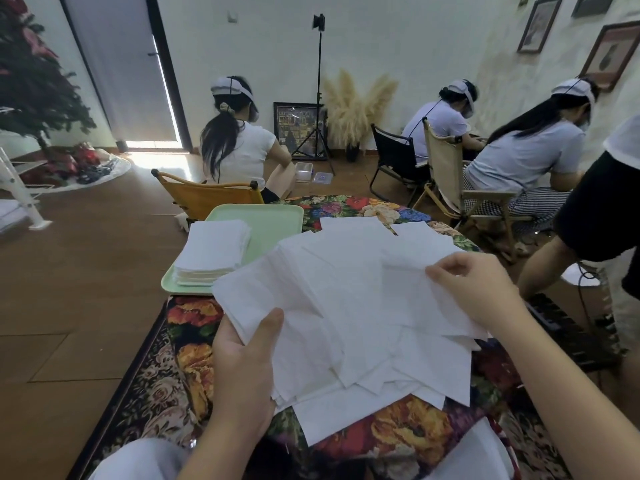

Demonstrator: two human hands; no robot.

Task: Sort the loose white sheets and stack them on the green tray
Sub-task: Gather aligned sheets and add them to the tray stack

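A messy fan of loose white sheets (360, 306) covered the floral tablecloth (412, 431), beside a green tray (277, 220) already bearing a neat stack (214, 251). The left hand (242, 368) gripped the fan's near edge, thumb on top; the right hand (474, 289) pinched one top sheet. That sheet probably needed peeling away slowly while the left hand held the rest.

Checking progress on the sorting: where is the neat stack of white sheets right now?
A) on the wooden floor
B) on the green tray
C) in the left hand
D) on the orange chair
B: the neat stack sits on the green tray, apart from the loose sheets that both hands hold.
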